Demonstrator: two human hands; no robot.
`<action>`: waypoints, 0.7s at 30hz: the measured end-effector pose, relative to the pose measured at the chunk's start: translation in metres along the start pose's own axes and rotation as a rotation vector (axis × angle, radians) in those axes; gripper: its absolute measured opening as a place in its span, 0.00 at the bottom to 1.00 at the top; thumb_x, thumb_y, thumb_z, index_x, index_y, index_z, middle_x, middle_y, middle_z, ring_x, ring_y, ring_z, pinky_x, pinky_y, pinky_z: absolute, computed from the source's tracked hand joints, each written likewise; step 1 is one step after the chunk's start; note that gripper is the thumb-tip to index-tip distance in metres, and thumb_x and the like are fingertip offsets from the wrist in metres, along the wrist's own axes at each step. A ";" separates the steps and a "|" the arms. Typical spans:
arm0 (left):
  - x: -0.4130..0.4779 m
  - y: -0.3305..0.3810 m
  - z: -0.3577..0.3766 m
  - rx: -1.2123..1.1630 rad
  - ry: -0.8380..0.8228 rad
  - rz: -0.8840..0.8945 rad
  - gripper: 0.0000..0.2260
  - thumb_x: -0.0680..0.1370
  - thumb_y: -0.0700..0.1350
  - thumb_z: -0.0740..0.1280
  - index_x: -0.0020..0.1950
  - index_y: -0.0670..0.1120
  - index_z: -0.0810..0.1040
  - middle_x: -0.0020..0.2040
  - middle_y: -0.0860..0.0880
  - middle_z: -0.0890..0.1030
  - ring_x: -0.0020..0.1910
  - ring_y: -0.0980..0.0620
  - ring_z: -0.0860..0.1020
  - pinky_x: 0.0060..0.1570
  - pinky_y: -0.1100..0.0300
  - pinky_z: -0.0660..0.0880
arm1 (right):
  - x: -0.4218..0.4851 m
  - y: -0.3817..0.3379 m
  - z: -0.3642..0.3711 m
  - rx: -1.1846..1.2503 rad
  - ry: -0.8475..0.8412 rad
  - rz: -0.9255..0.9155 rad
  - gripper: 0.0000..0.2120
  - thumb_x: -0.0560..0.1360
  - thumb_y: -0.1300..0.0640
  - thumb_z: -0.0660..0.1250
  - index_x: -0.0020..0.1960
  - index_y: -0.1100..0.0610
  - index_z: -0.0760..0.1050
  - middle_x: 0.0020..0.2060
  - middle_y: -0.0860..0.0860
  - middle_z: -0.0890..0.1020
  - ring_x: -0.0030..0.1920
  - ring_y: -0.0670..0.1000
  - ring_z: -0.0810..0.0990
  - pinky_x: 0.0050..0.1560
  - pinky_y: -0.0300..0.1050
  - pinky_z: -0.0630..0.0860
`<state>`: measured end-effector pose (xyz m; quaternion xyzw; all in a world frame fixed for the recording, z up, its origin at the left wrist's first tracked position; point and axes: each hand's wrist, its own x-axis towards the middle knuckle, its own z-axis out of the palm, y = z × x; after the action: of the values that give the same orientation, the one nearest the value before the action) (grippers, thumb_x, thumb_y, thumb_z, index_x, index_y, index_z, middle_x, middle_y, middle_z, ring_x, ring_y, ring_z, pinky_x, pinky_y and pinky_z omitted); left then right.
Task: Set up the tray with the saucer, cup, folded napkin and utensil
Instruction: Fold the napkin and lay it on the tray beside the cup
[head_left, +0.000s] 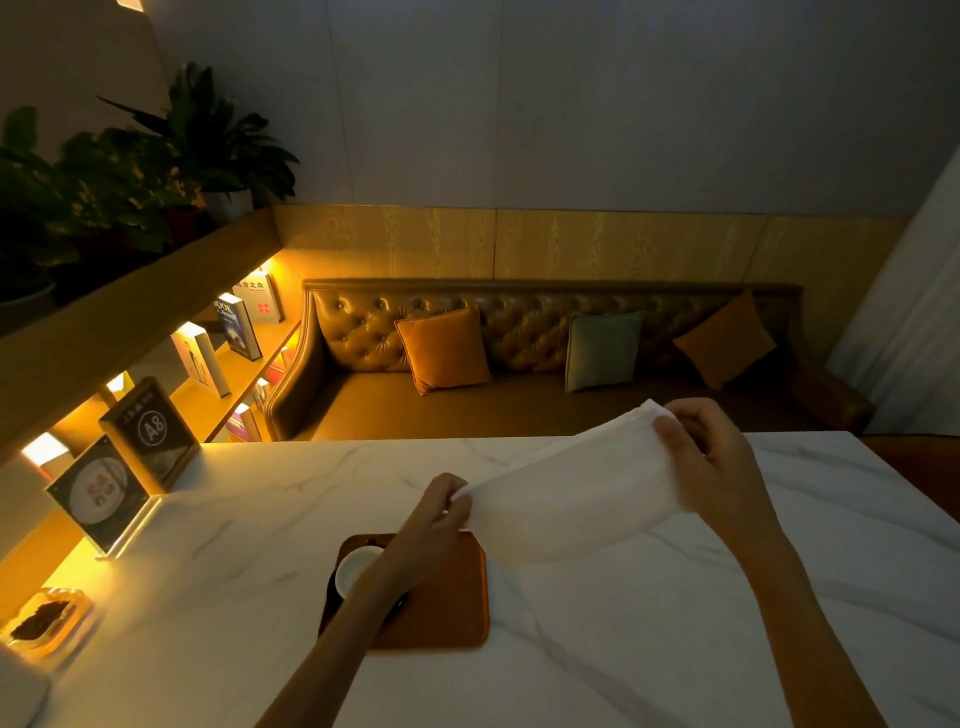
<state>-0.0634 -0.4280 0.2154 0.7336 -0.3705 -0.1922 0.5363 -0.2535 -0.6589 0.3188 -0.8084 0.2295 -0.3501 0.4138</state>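
A white napkin (566, 499) hangs stretched in the air above the marble table (675, 623). My left hand (436, 514) pinches its near left corner, and my right hand (711, 462) grips its far right end. Below my left forearm lies a brown tray (447, 603). A white cup (356, 569) stands on a dark saucer (332, 597) in the tray's left part, partly hidden by my arm. No utensil is in view.
Two sign stands (150, 431) stand at the table's far left corner, and a small dish with dark contents (41, 621) sits at the left edge. Behind the table runs a tufted sofa (519, 374) with cushions. Bookshelves and plants line the left wall.
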 end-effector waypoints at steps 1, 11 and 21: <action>-0.003 -0.001 0.008 -0.101 0.088 -0.039 0.09 0.84 0.50 0.54 0.51 0.48 0.70 0.52 0.43 0.74 0.53 0.43 0.76 0.50 0.51 0.80 | -0.001 -0.002 0.002 -0.010 -0.009 -0.020 0.07 0.78 0.52 0.63 0.55 0.44 0.69 0.46 0.38 0.77 0.45 0.44 0.78 0.36 0.37 0.73; 0.003 0.035 0.039 -0.305 0.644 -0.087 0.06 0.84 0.53 0.52 0.57 0.52 0.62 0.48 0.58 0.71 0.47 0.65 0.75 0.41 0.69 0.69 | -0.014 0.007 0.019 -0.006 0.141 -0.021 0.08 0.78 0.45 0.61 0.55 0.43 0.66 0.46 0.35 0.74 0.44 0.43 0.78 0.36 0.35 0.72; 0.009 0.056 0.004 -0.020 0.689 0.177 0.01 0.83 0.48 0.56 0.53 0.54 0.64 0.42 0.56 0.74 0.41 0.69 0.77 0.34 0.78 0.73 | -0.024 0.021 0.042 0.007 0.391 0.028 0.09 0.80 0.48 0.59 0.57 0.49 0.66 0.48 0.45 0.75 0.41 0.41 0.77 0.34 0.33 0.72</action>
<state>-0.0793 -0.4459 0.2670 0.7152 -0.2280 0.1101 0.6515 -0.2388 -0.6330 0.2749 -0.7205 0.3155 -0.4953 0.3689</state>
